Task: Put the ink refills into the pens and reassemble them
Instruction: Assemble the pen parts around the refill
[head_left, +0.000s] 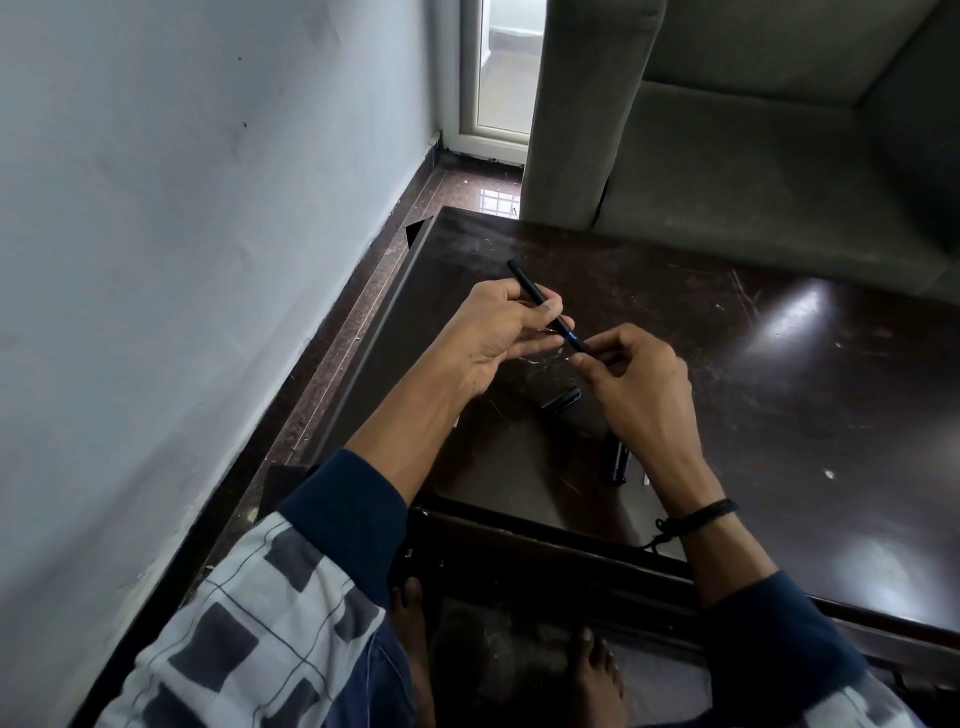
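While L grip (498, 332) pinches pen barrel (524, 279) mid-shaft, R grip (634, 384) pinches its lower end, over table (779, 374)

Black pen (540, 301) — tilted, held above table (779, 364).

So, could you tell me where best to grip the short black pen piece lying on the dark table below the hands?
Probably pinch the short black pen piece across its middle, coming from above: it lies flat on the dark table, both long sides free.
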